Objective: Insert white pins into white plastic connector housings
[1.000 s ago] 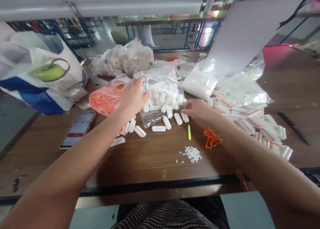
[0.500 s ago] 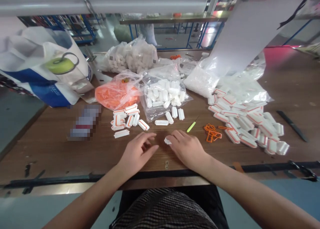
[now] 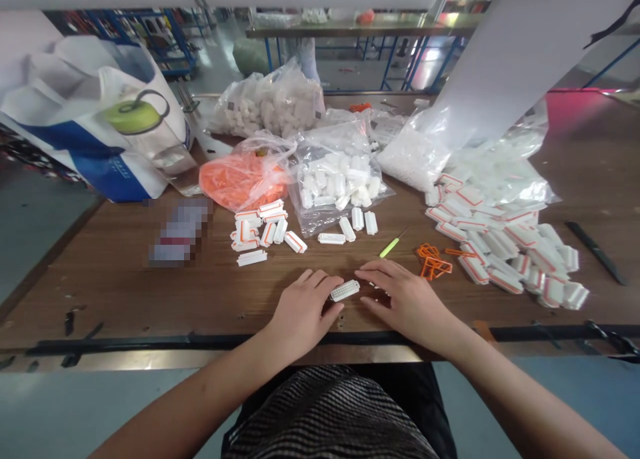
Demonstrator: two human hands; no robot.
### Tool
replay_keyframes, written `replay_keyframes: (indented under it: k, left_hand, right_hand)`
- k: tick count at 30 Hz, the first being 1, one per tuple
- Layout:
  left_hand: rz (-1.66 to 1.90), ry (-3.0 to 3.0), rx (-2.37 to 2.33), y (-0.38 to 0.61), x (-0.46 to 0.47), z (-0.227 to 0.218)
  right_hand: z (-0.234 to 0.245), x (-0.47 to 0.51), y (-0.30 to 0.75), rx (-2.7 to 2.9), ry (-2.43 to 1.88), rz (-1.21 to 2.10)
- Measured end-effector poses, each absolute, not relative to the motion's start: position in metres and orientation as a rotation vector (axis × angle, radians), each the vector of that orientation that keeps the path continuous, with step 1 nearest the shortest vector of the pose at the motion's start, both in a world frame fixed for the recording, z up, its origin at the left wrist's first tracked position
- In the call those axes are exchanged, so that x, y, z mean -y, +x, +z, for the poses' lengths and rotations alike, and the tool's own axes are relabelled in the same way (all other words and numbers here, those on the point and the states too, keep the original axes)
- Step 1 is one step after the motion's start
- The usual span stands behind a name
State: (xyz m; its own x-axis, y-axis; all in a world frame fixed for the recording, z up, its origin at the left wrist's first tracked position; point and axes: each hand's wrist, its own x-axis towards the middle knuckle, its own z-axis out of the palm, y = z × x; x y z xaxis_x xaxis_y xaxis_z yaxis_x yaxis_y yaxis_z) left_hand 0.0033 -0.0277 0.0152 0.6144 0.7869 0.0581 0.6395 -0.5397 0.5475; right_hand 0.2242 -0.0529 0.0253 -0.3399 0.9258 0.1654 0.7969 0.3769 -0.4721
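Note:
My left hand (image 3: 303, 310) grips one end of a white plastic connector housing (image 3: 346, 289) between thumb and fingers. Rows of small holes show on the housing's upper face. Just to the right, my right hand (image 3: 400, 305) has its thumb and fingers apart, with small white bits (image 3: 374, 286) by its fingers; whether it touches them I cannot tell. Beyond the right hand lie a green-handled pick (image 3: 389, 247) and a loose pile of orange rectangular frames (image 3: 434, 261). Several white housings (image 3: 331, 239) rest past my fingers.
White housings with orange strips lie in a left group (image 3: 267, 233) and a larger right heap (image 3: 500, 239). Behind stand a bag of orange parts (image 3: 243, 179) and a bag of white housings (image 3: 340, 179). A dark flat blade-like tool (image 3: 595, 252) lies far right, a paper bag (image 3: 120, 172) left.
The white housing has passed from my right hand to my left, which moved right to it. My right hand's fingers have spread and drawn away. The view has shifted slightly.

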Motion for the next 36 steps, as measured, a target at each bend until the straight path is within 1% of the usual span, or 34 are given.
replay_keyframes:
  k: [3,8,10,13,16,19,22,26,29,36]
  left_hand:
    - [0.497,2.372,-1.1,0.002,0.027,0.01]
    - [0.707,2.218,-1.182,-0.008,0.02,0.004]
    - [0.725,2.147,-1.195,-0.011,0.018,0.008]
    - [0.656,2.091,-1.199,-0.011,0.019,0.016]
    - [0.584,2.191,-1.268,-0.005,0.024,0.019]
    - [0.585,2.351,-1.29,0.001,0.028,0.015]
    - [0.61,2.402,-1.193,0.001,0.028,0.01]
    - [0.609,2.386,-1.105,-0.004,0.031,0.01]
    - [0.599,2.379,-1.108,-0.007,0.036,0.012]
    - [0.656,2.431,-1.285,-0.008,0.045,0.007]
  right_hand:
    - [0.022,0.052,0.216,2.292,-1.483,0.387]
    - [0.018,0.061,0.183,2.257,-1.606,0.077]
    - [0.016,0.067,0.17,2.217,-1.625,0.055]
    - [0.017,0.075,0.171,2.136,-1.606,0.183]
    - [0.021,0.08,0.206,1.953,-1.628,0.321]
    - [0.02,0.085,0.257,1.763,-1.899,0.234]
    - [0.014,0.09,0.289,1.713,-2.029,0.342]
    - [0.007,0.095,0.286,1.711,-2.035,0.49]
    - [0.004,0.096,0.275,1.681,-2.037,0.485]
    - [-0.007,0.099,0.276,1.566,-1.985,0.527]
